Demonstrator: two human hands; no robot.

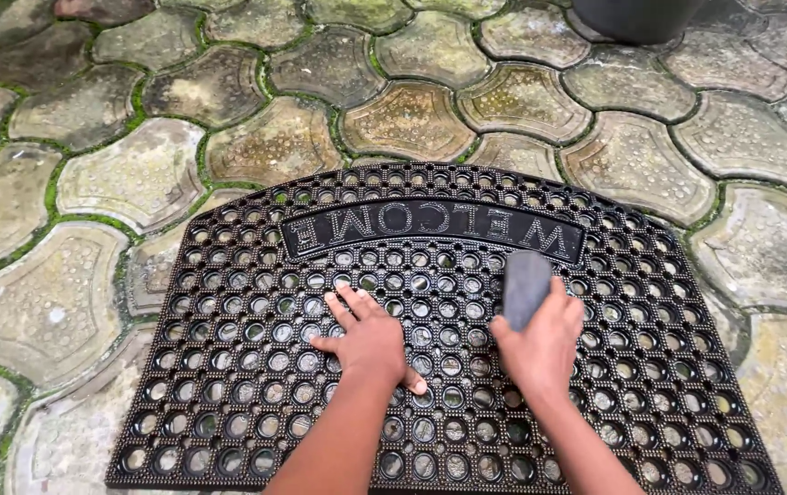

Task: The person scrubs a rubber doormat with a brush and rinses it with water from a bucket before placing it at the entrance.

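A black rubber doormat (229, 367) with round holes and an arched top lies flat on wet paving stones, its lettered band at the far side. My left hand (371, 339) rests palm down on the mat's middle, fingers spread. My right hand (543, 344) grips a dark grey oblong scrubbing block (525, 286) and presses it onto the mat just below the lettered band, right of centre.
Mossy, interlocking paving stones (100, 174) surround the mat on all sides. The base of a dark container (636, 18) stands at the far top right.
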